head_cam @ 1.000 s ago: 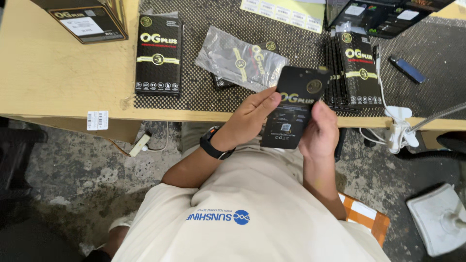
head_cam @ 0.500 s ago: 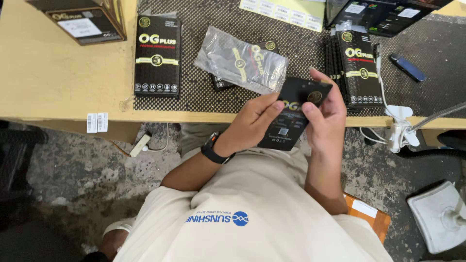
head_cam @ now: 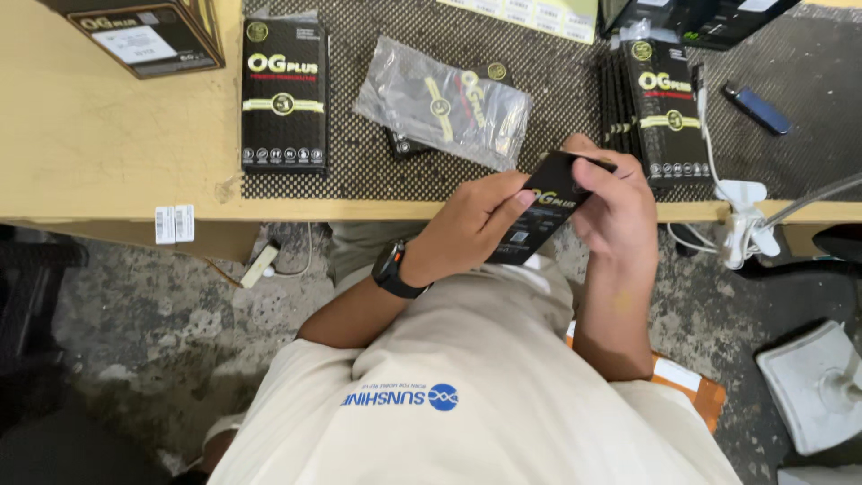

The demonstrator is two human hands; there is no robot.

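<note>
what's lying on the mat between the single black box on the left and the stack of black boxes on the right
In the head view, a crinkled clear plastic bag with a small black box poking out beneath it lies between the single black box and the stack.

A wooden table (head_cam: 108, 135) carries a dotted black mat (head_cam: 557, 99) (edge to edge), with a cardboard box (head_cam: 144, 31) beside it.

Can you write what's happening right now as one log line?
left hand: holds black flat box | right hand: holds same box | place: over table edge
</note>
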